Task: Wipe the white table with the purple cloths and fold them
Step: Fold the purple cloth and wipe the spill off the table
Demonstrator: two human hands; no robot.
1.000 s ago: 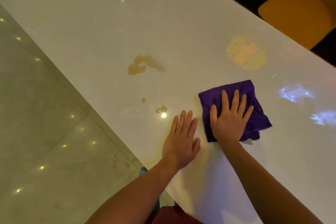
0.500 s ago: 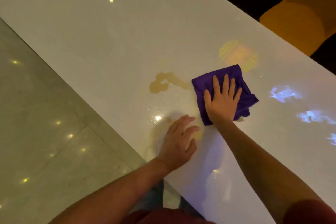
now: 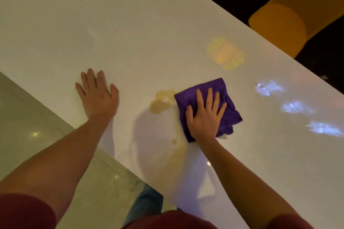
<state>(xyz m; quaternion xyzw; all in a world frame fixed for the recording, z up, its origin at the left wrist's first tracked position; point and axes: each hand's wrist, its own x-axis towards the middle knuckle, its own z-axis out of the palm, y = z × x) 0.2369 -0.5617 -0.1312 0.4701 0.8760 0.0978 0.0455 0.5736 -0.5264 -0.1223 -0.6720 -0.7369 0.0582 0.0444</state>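
— From above, over the person's shoulders, what's going on?

— The right hand [image 3: 205, 115] lies flat with fingers spread, pressing a purple cloth [image 3: 228, 106] onto the white table [image 3: 130, 24]. It isn't clutching the cloth, only pinning it under the palm. The left hand [image 3: 97, 93] is well off to the side, open and empty, flat on the tabletop as a brace.

— And the mess?

— A brownish puddle [image 3: 161, 102] sits just off the thumb side of the right hand, touching the cloth's edge. A small drop [image 3: 174, 141] lies nearer the wrist, with a faint smear below it.

— So which step is this?

— Wiping, I'd say, with folding not yet begun. I see only one cloth here.

— Next?

— Probably sliding the cloth thumbward across the puddle with steady pressure, then drawing it back over the drop. Pushing too fast could spread the liquid rather than soak it up.
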